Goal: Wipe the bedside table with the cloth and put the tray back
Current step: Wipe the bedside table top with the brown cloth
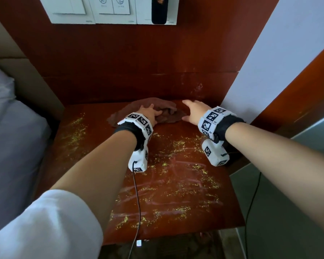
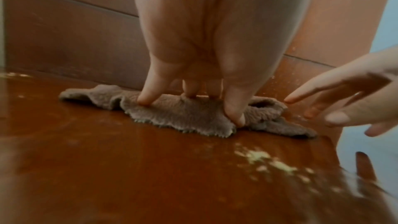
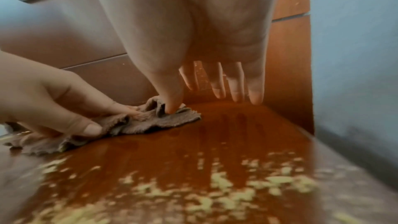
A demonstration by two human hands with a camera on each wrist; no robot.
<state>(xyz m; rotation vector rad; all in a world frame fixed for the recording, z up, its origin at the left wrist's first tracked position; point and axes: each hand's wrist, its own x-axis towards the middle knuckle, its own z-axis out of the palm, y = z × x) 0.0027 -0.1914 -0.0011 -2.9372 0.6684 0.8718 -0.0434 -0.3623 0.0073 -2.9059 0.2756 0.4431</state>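
A brown cloth lies bunched at the back middle of the reddish-brown bedside table. My left hand is on top of it, fingers curled down into its folds and thumb dug into a crease; the right wrist view shows this left hand gripping the cloth. My right hand hovers just right of the cloth with fingers straight and spread, its thumb tip touching the cloth's right edge. No tray is in view.
Yellow crumbs are scattered over the table's middle, front and left. A wooden back panel rises behind the table, with a switch plate above. A white wall closes the right side, a bed the left.
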